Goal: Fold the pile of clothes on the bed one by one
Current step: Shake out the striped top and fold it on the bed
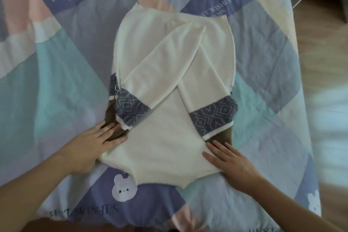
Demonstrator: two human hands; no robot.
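Patchwork bedsheet point(56, 81), wooden floor point(323, 62)

Bed point(56, 81) under a pastel patchwork sheet (bunny print), cream sweater point(165, 147) flat, sleeves crossed
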